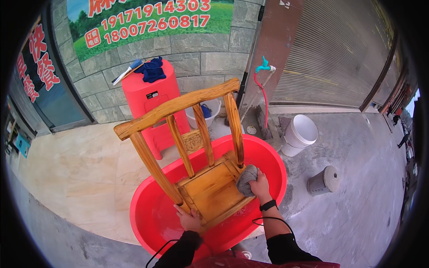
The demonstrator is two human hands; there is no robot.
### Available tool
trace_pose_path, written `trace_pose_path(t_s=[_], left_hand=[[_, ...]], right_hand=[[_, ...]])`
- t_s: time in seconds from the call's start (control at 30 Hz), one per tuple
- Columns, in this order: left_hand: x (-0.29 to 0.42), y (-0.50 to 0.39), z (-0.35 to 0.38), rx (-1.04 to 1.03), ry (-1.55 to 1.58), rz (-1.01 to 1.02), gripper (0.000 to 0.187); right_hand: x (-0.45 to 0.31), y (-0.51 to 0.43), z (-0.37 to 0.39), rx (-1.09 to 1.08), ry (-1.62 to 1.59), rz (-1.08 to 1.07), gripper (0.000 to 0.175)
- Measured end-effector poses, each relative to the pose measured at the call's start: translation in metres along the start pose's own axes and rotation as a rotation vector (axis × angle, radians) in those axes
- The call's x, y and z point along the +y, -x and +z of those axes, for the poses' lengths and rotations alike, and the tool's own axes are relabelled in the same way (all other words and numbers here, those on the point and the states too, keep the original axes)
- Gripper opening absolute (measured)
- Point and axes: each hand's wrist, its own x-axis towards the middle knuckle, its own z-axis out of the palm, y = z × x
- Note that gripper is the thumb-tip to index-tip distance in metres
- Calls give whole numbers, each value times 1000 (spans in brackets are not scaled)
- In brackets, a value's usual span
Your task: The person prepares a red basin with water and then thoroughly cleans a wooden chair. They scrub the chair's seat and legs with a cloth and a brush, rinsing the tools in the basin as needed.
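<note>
A wooden chair (pixel 209 192) with a slatted back stands in a large red plastic tub (pixel 140 204) that has some water in it. My left hand (pixel 188 217) grips the left edge of the chair's seat near the foot of the backrest. In my right hand (pixel 260 183) is a bunched grey cloth (pixel 247 181), which touches the right side of the seat beside the rightmost back post. The top rail (pixel 181 106) of the chair leans away from me, towards the wall.
Behind the tub, a tall red plastic stool (pixel 150 100) carries a dark blue cloth (pixel 153 70) and a brush (pixel 127 71). A white basin (pixel 214 112) is near the wall. A teal tap (pixel 264 66) with a red hose, a white bucket (pixel 300 135) and a grey lidded container (pixel 323 181) are to the right.
</note>
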Motion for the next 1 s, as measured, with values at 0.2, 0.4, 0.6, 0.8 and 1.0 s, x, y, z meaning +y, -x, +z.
trace_pose_path(t_s=[0.2,0.4,0.6,0.8,1.0], left_hand=[[-1,1,-1,1,-26,7,85],[-2,-2,1,-22,-11,-15,86],[-5,-2,5,46,-91,96,86],[-3,0,3,-45,-9,-33,85],[2,-1,1,-50,13,-34,86]], right_hand=[[-126,-114,-34,254,-228,-432,62],[-231,-177,4,354,338,-529,83],[-189,-191,29,333,43,-415,81],[-109,-155,41,277,-26,-369,71],[-8,-61,69,160,246,-10,66]])
